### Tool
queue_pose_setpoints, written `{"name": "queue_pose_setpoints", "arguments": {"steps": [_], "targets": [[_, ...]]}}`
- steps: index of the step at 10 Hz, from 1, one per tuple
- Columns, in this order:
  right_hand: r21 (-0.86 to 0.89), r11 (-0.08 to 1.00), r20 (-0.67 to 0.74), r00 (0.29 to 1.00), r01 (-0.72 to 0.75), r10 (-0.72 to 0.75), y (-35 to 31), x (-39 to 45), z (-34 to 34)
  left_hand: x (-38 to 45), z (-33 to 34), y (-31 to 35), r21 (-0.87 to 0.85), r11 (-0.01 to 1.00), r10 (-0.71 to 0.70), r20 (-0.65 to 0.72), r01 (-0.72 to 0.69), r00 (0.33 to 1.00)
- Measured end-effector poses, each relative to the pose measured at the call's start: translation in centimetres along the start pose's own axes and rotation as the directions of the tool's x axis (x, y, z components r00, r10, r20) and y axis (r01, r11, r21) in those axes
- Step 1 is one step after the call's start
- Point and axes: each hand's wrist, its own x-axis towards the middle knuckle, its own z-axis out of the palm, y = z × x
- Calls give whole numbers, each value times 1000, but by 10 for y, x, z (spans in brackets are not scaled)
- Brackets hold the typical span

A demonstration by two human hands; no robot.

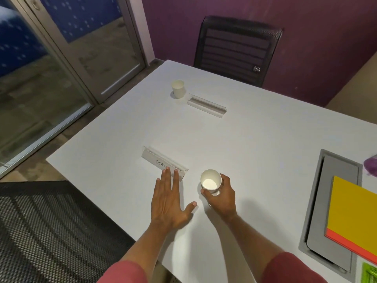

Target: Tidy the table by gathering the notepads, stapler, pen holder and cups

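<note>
Head view: cup (210, 181) in right hand (223, 198)

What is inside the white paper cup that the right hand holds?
The white paper cup in the right hand looks empty: only its bright white bottom shows. The hand covers its lower outside.

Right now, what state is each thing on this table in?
Near cup: empty, tilted, gripped by the right hand.
Far cup: upright, untouched.
Left hand: flat, open, fingertips at the near name stand.
Far name stand: lying on the table, untouched.
Yellow notepad: closed, lying over the grey cable hatch.
</note>
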Motion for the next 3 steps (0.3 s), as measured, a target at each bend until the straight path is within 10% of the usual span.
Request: {"name": "queue_pose_setpoints", "arguments": {"steps": [3], "targets": [[-22, 1000, -17, 1000, -5, 4, -8, -16, -9, 6, -4, -3, -10, 999, 45, -13, -45, 999]]}}
